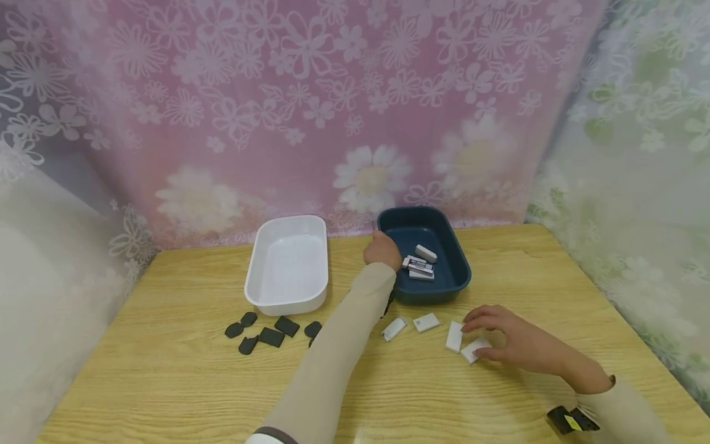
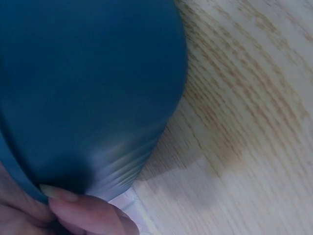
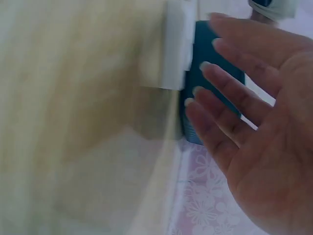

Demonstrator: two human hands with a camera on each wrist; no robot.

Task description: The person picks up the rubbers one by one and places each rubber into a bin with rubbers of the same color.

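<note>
Right hand [image 1: 513,342]: thumb and fingers stand wide apart at two white blocks [image 1: 453,337] on the table [image 1: 183,382]; blur in the wrist view leaves contact uncertain. A one-sided pinch could spin one block into its neighbour. Left hand [image 1: 383,251]: pinches the left rim of the blue tub [image 1: 424,297]; a tug could slide the loose pile [image 1: 421,269] inside. Left sleeve [image 1: 344,345]: could, if swept rightward, knock the nearby block [image 1: 394,329].
</note>
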